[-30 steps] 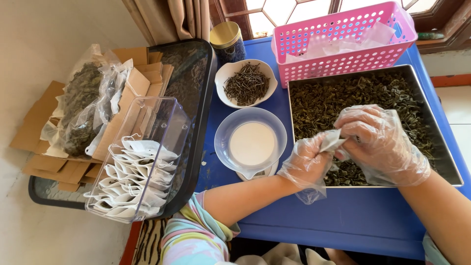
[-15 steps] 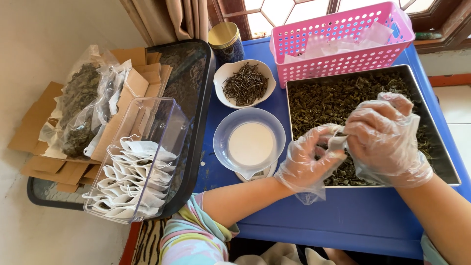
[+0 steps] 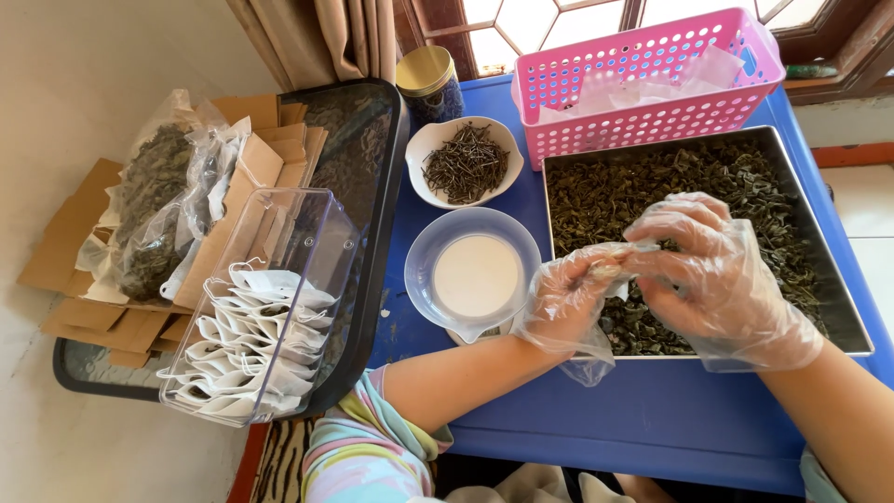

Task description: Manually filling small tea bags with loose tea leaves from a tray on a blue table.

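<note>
Both my hands wear clear plastic gloves and meet over the near left part of a metal tray (image 3: 843, 307) full of dark dried leaves (image 3: 670, 182). My left hand (image 3: 568, 298) pinches a small white filter bag (image 3: 607, 267) by its edge. My right hand (image 3: 712, 270) closes its fingers on the same bag from the right, with some leaves at its fingertips. How full the bag is stays hidden by the fingers.
Left of the tray stand a clear bowl (image 3: 477, 273) on a small scale and a white bowl of dark twigs (image 3: 466, 160). A pink basket (image 3: 643, 88) holds empty bags. A clear box of filled bags (image 3: 265, 317) sits on a black tray (image 3: 372, 196).
My right hand dropped lower and slid left onto the bag. My left hand shifted slightly and turned, keeping its pinch on the bag.
</note>
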